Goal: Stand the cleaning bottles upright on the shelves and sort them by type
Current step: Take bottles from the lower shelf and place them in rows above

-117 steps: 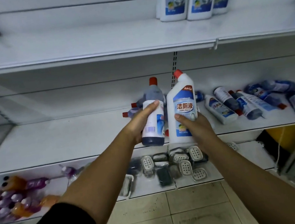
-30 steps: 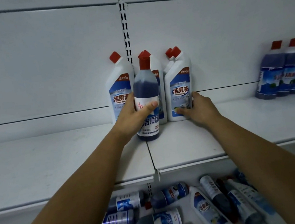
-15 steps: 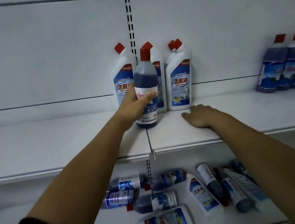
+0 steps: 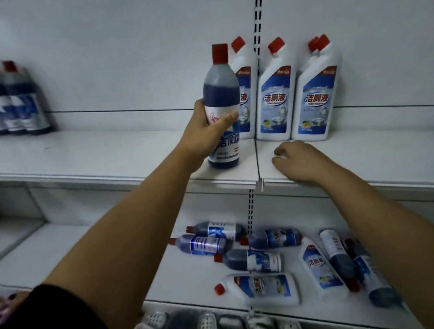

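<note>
1. Since half a second ago your left hand (image 4: 207, 135) has carried the dark blue round plastic bottle with a red cap (image 4: 220, 87) to the left. It was in front of the middle of the white row then. Now it overlaps only the leftmost bottle of that row.
2. Your left grip is clenched round the bottle at its label, with the thumb lying across the front. The bottle is upright, its base low over the front part of the white metal middle shelf (image 4: 99, 148). You cannot tell from this view whether the base touches the shelf.
3. Your right hand (image 4: 300, 159) has stayed on the same shelf, palm down near the front edge and just in front of the white row. Its grip is released: the fingers curl loosely and hold nothing.
4. The white angled-neck plastic bottles with red caps and blue labels (image 4: 274, 97) stand upright against the back panel, and four caps show.
5. Far left on this shelf, three more dark blue red-capped bottles (image 4: 8, 102) stand upright in a tight row, blurred.
6. On the white lower shelf (image 4: 191, 276), a heap of dark blue and white bottles (image 4: 249, 260) lies on its sides.
7. Below that, pale perforated soap dishes (image 4: 207, 326) show, blurred.
</note>
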`<move>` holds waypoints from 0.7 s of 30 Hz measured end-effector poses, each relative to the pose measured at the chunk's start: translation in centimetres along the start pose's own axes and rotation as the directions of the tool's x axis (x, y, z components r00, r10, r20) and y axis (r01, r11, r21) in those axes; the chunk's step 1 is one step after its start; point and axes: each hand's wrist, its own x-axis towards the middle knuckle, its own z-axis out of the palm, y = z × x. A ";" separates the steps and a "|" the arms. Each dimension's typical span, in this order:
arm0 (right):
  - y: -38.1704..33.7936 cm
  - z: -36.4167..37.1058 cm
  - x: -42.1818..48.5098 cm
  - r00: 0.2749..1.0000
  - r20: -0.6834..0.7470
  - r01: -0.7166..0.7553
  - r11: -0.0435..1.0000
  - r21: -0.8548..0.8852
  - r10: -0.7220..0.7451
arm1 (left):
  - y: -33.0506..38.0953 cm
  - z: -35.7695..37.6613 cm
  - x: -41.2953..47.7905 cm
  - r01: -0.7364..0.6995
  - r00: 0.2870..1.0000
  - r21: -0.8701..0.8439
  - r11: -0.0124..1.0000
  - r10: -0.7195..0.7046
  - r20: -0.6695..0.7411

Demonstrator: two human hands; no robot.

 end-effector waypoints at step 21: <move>-36.7 12.5 5.0 0.971 0.039 0.233 0.971 0.060 -0.236 | -3.0 -35.5 -5.2 -0.011 0.937 0.035 0.999 0.022 -0.349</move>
